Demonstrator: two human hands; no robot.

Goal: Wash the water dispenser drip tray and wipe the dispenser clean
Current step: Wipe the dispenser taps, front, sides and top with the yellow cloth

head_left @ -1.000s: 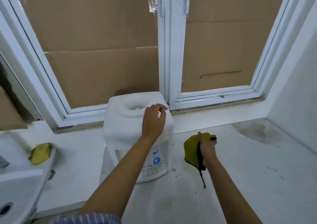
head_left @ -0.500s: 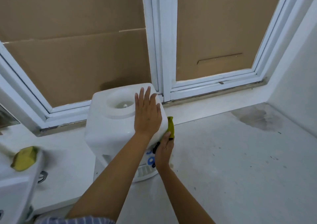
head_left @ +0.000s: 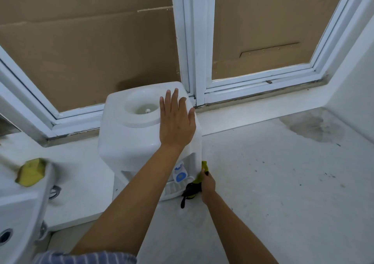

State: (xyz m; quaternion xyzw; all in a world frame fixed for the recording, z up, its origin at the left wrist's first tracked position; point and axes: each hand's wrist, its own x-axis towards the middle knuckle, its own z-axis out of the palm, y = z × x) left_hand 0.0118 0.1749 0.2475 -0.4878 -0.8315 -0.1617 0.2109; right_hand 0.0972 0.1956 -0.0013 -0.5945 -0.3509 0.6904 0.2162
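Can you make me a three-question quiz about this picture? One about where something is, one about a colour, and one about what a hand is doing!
1. Where is the yellow sponge?
A. On the sink's edge, left of the dispenser
B. On top of the dispenser
C. On the window sill

2. What colour is the cloth held in the right hand?
A. Red
B. Yellow-green with black
C. White

3. What is the left hand doing?
A. Gripping the cloth
B. Hanging in the air
C. Lying flat on the water dispenser

Answers: 1 A, the sponge sits by the sink at far left. 2 B, the cloth shows yellow-green with a black trim. 3 C, its straight fingers rest on the dispenser's top.
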